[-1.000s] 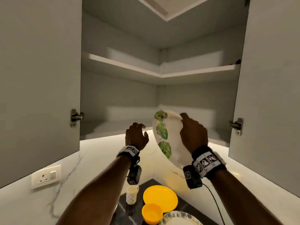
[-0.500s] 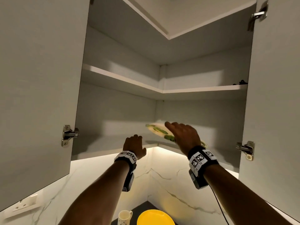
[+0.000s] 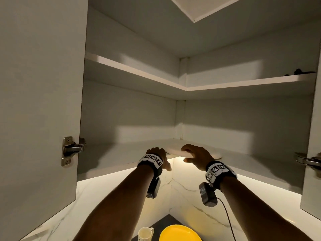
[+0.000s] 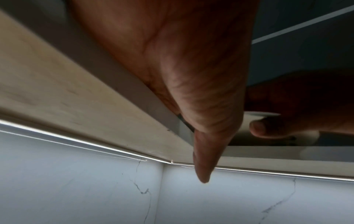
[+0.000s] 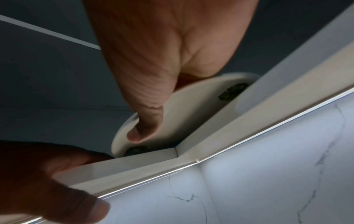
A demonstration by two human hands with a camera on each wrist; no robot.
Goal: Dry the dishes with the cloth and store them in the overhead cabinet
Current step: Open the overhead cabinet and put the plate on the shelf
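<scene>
On cabinet's bottom shelf (image 3: 121,155), white plate (image 3: 175,151) under right hand (image 3: 196,156).

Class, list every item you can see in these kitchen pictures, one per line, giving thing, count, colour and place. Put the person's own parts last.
Leaf-print plate: one, white with green leaves, lying on the front edge of the lower shelf, part of it past the edge.
Lower shelf: one, white, bottom of the overhead cabinet.
Upper shelf: one, white, above it; small dark items at its right end, too small to tell.
Cabinet doors: two, grey, swung open at either side.
Yellow plate: one, on the dark counter below.
Cup: one, white, left of the yellow plate.
Left hand: one, gripping the shelf edge.
Right hand: one, holding the leaf-print plate, thumb under it.
</scene>
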